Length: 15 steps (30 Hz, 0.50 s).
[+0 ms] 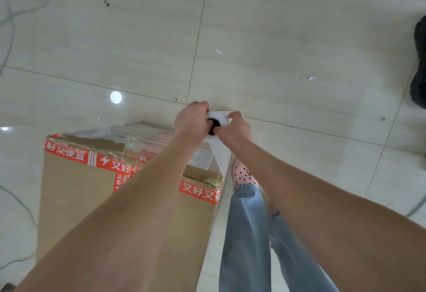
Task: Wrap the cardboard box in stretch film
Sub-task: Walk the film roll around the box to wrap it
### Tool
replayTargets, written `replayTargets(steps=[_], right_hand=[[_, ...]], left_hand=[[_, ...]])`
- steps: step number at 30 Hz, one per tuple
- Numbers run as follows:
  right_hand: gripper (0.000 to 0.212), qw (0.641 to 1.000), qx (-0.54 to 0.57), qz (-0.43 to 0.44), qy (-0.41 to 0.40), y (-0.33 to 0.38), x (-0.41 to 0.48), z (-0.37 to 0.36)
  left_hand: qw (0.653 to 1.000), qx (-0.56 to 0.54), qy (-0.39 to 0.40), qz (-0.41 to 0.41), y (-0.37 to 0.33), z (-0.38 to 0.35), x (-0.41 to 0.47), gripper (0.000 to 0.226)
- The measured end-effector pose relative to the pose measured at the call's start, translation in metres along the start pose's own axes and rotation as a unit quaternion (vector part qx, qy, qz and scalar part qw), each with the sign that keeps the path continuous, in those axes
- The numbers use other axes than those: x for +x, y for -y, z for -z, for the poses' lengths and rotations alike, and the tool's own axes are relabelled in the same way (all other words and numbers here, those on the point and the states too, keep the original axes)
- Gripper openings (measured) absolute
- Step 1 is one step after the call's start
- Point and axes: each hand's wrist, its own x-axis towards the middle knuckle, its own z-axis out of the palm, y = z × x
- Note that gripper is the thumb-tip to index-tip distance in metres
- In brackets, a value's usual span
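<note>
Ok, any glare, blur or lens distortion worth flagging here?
Head view: a round light reflection glares on the glossy pale floor tiles; wide-angle stretch enlarges the left forearm and right forearm near the bottom; the grey cable at top left looks soft.

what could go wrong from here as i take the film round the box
1. The film runs from the roll, gripped by the left hand and right hand, down to the corner of the box as a narrow, bunched strip. It may rope up or tear on that corner.
2. A cable lies on the floor beside the box, so walking round could snag a foot.
</note>
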Motion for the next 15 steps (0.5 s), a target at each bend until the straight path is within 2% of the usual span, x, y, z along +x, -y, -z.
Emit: replayTargets(steps=[2,6,10,13,15], right_hand=[[0.054,1.0,0.028,-0.007,-0.005,0.003,0.001,-0.004],[0.049,1.0,0.007,0.014,-0.009,0.018,0.007,-0.012],[0.053,0.999,0.0,0.039,-0.031,0.032,0.008,-0.021],[0.052,0.999,0.004,0.006,-0.049,0.038,0.006,-0.025],[0.048,0.999,0.005,-0.001,-0.048,0.042,0.008,-0.025]], left_hand=[[1.0,-0.006,0.015,0.009,0.002,0.003,0.002,0.015],[0.996,-0.022,0.029,0.076,0.017,0.005,0.003,0.011],[0.975,-0.139,0.027,0.173,0.029,0.001,0.002,0.025],[0.936,-0.27,0.022,0.223,0.032,-0.002,-0.006,0.034],[0.936,-0.272,0.058,0.216,0.034,0.0,-0.006,0.035]])
